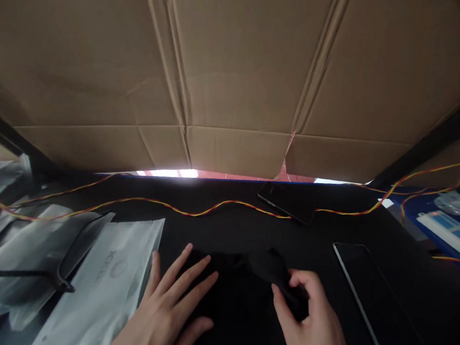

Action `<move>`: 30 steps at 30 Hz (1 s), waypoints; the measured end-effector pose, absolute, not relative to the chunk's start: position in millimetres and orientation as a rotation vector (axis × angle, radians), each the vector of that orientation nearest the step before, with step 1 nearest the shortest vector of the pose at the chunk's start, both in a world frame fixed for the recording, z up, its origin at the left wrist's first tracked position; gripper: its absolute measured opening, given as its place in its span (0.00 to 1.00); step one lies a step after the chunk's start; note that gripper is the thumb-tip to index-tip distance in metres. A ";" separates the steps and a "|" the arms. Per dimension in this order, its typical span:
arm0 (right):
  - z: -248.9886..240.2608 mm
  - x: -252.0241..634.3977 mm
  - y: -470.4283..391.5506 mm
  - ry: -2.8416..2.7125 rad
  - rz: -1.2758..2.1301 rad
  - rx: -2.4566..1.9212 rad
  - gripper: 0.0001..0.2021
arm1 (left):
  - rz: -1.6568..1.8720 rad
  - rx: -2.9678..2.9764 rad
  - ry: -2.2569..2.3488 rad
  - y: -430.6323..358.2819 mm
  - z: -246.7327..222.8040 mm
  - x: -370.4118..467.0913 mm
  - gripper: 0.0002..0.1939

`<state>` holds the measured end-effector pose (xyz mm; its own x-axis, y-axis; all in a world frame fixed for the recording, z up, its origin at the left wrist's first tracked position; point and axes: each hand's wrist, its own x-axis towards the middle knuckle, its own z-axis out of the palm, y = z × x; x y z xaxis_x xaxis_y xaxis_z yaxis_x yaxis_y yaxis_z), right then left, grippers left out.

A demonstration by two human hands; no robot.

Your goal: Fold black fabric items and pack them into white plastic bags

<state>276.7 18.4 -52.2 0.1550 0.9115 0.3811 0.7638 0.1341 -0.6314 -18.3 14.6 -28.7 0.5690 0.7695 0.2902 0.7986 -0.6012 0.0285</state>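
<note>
- 2 bare hands come in from the near side of the black cloth (267, 266), 1 toward each end of it.
- The left hand (164, 309) is at the cloth's left end, palm down, its back facing up.
- Its 4 fingers (195, 294) fan apart, nearly straight, pointing away from the body; the thumb stands out sideways toward the right hand (317, 328).
- The right hand is at the cloth's right end, turned inward.
- Its thumb and index finger (309, 280) pinch that end; the other 3 fingers are hidden.
- Both wrists are out of view, on the cloth's near side.
</note>
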 end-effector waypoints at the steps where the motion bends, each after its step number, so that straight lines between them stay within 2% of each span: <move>1: -46.0 279.3 19.5 -1.600 0.241 -1.652 0.12 | -0.421 -2.702 -1.337 13.4 -26.2 -16.7 0.33; 7: -2.6 279.5 29.9 -1.664 -0.120 -1.598 0.09 | -0.549 -2.729 -1.405 10.1 -27.6 -8.1 0.36; 10: -1.7 245.0 27.5 -1.811 -0.173 -1.496 0.11 | -0.594 -2.779 -1.375 11.6 -37.0 -2.0 0.39; 15: -27.5 194.8 15.6 -1.932 0.097 -1.280 0.19 | -0.809 -2.682 -1.425 11.7 -51.9 -3.0 0.38; 17: -29.9 201.5 15.0 -1.927 0.220 -1.136 0.20 | -0.906 -2.617 -1.532 9.4 -49.6 -4.3 0.38; 20: -23.8 229.8 20.1 -1.907 0.296 -1.037 0.26 | -0.971 -2.576 -1.624 5.2 -33.4 0.8 0.37; 25: -33.6 252.7 29.0 -2.092 0.141 -1.140 0.22 | -0.867 -2.630 -1.464 9.4 -10.6 31.8 0.36; 30: -62.2 249.8 28.3 -2.242 0.083 -1.163 0.28 | -0.617 -2.532 -1.461 26.9 -46.3 53.4 0.38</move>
